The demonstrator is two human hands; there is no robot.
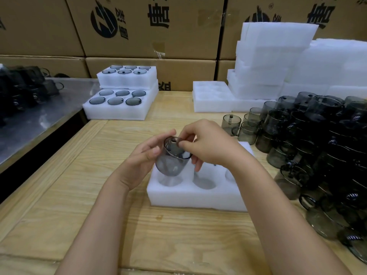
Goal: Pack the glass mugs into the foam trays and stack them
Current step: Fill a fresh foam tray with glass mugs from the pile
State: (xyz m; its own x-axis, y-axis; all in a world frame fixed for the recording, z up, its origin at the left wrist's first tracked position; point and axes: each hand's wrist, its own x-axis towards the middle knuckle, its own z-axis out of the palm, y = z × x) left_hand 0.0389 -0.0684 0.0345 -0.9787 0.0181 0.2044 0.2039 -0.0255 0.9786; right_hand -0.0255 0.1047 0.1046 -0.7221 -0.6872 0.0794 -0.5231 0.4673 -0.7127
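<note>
- A person's left hand (143,161) cups a smoky grey glass mug (170,164) from the side, fingers curled round its wall; the right hand (210,145) pinches the rim between thumb and forefinger, its other fingers hanging loosely downward.
- The glass mug is held tilted, mouth turned up toward the camera, over the near-left cavity of a white foam tray (198,198); whether its base touches the foam cannot be told.
- The foam tray lies near the middle of the wooden table (79,195), long side toward the person; three round cavities show, and the right forearm crosses its right end.
- Two filled trays (121,113) stand stacked toward the table's far-left corner, the upper one set back on the lower; each shows six grey mugs seated in two rows of three.
- A heap of loose mugs (317,147) crowds the table's right edge, piled several high from the near corner back toward the foam.
- An empty tray (210,100) sits at the far edge, touching a tall stack of white foam (268,56) at the far-right corner.
- Printed cardboard boxes (149,36) wall off the back; a metal table (39,120) adjoins on the left, with dark mugs (23,90) on it, blurred.
</note>
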